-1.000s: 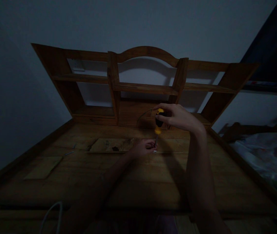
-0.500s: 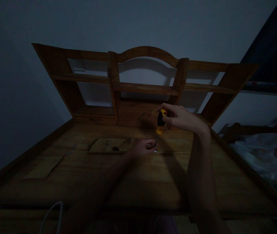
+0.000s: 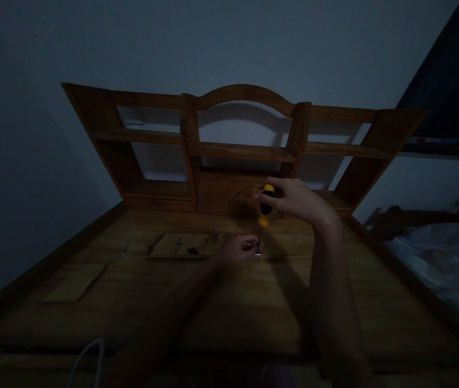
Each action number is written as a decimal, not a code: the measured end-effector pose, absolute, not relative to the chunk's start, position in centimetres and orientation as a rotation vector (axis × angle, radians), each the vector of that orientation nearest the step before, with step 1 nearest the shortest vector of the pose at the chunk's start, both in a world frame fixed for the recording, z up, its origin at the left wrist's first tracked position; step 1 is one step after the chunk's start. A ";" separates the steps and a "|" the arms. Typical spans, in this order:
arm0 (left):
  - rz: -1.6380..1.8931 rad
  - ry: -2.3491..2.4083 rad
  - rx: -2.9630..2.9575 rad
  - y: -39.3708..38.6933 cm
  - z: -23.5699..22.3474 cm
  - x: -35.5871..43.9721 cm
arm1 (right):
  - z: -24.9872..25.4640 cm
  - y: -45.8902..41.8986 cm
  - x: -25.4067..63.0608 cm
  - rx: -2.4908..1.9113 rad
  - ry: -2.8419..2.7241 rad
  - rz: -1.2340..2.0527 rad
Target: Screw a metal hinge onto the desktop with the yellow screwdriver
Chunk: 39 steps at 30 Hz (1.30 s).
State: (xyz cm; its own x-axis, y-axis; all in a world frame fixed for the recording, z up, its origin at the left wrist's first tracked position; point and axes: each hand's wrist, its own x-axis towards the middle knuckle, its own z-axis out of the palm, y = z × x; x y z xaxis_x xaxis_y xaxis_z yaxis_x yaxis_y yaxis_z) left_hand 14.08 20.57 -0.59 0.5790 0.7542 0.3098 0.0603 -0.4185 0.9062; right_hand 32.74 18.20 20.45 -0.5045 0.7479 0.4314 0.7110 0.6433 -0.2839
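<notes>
My right hand [image 3: 294, 199] is wrapped round the yellow and black handle of a screwdriver [image 3: 267, 202], held nearly upright with its shaft pointing down. The tip meets a small shiny metal piece [image 3: 258, 255] at the front edge of a wooden strip [image 3: 205, 245] on the desk. Close beside the shaft, my left hand [image 3: 238, 250] has its fingers pinched together at the metal piece. What lies between those fingers is too dark to make out.
A wooden shelf unit [image 3: 241, 151] stands along the back of the desk [image 3: 221, 291]. To the left lie a flat thin board [image 3: 76, 282] and a small metal rod [image 3: 117, 258]. A white cable [image 3: 100, 350] loops at the front edge. Pale plastic sheeting [image 3: 427, 258] is at the right.
My right hand has shifted its grip round the screwdriver handle, its fingers now lower and closer about it. My left hand stays by the tip. The whole view has tilted slightly.
</notes>
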 end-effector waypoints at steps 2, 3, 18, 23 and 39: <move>0.903 0.664 1.849 20.4 -0.3 14.0 | 20.5 18.1 32.7 -1.080 -2.375 0.123; 0.899 0.668 1.852 20.4 -0.3 14.0 | 20.5 18.1 32.7 -1.059 -2.388 0.146; 0.898 0.745 1.816 20.7 -0.5 14.2 | 20.9 17.5 32.6 -1.104 -2.402 0.273; 0.897 0.750 1.843 20.6 -0.4 13.9 | 21.2 17.2 32.8 -1.137 -2.404 0.338; 0.890 0.710 1.935 20.9 -0.6 13.7 | 20.7 17.9 32.8 -1.155 -2.390 0.227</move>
State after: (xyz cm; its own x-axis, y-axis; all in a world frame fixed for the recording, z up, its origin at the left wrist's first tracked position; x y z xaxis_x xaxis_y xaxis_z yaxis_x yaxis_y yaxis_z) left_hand 13.69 20.90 -0.56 0.5826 0.7523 0.3076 0.1328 -0.4615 0.8772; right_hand 32.77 17.91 20.74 -0.5335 0.7735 0.3423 0.6953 0.6315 -0.3434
